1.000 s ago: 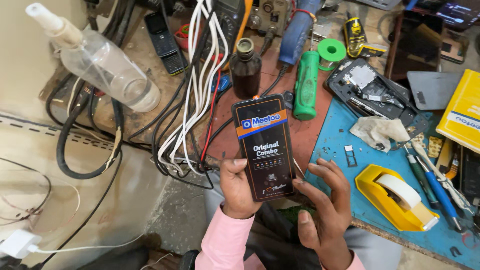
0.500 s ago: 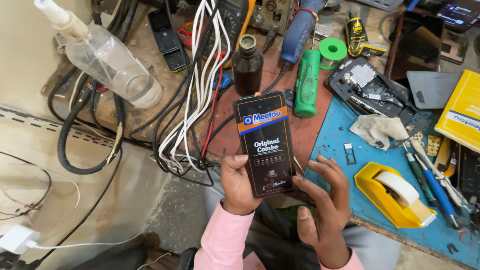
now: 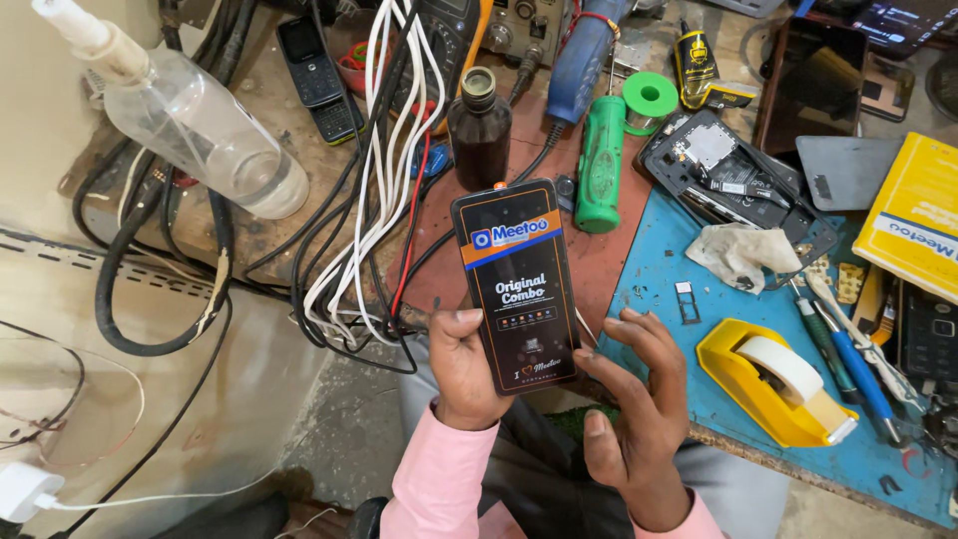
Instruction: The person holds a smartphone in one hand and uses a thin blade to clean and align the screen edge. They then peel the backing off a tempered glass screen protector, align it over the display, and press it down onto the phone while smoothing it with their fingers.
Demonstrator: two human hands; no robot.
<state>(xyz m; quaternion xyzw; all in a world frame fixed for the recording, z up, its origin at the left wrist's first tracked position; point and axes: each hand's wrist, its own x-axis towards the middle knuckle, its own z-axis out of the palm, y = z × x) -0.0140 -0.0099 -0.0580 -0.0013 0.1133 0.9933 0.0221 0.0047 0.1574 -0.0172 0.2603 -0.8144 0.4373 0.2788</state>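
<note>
Down in the head view, two hands show. The left hand [image 3: 467, 369] is closed around the bottom of one flat black phone-shaped panel with an orange stripe [image 3: 517, 281], thumb on its front, holding it up over the edge of the bench. The right hand [image 3: 639, 414] is half open, with its fingers curled; whether its fingertips touch the panel's right edge I cannot tell. Behind the panel stands one small dark brown glass bottle [image 3: 479, 130]. One green plastic tool handle [image 3: 601, 165] lies beside it. One clear plastic spray bottle [image 3: 190, 120] lies at the left. One yellow tape holder [image 3: 773, 384] sits on the blue mat [image 3: 659, 269].
</note>
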